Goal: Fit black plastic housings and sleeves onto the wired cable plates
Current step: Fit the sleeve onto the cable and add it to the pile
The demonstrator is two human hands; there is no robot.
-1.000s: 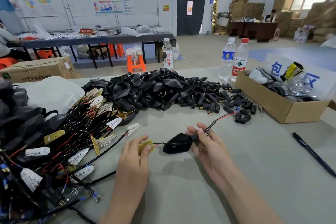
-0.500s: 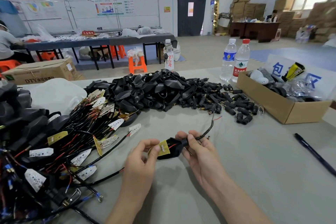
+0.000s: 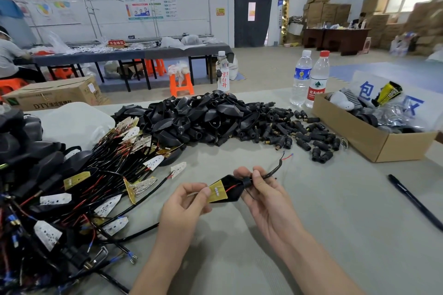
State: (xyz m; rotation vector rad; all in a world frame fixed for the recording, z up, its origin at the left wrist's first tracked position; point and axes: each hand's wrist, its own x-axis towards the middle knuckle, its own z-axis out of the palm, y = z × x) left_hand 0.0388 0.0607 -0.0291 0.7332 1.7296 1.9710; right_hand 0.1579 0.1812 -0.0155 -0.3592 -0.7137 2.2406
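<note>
The yellow wired cable plate (image 3: 217, 193) sits partly inside a black plastic housing (image 3: 233, 187) (above the grey table (image 3: 335, 223)). The left hand (image 3: 187, 203) pinches the plate; the right hand (image 3: 266, 196) grips the housing.

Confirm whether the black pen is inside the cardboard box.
No, the black pen lies on the table, outside the cardboard box.
</note>
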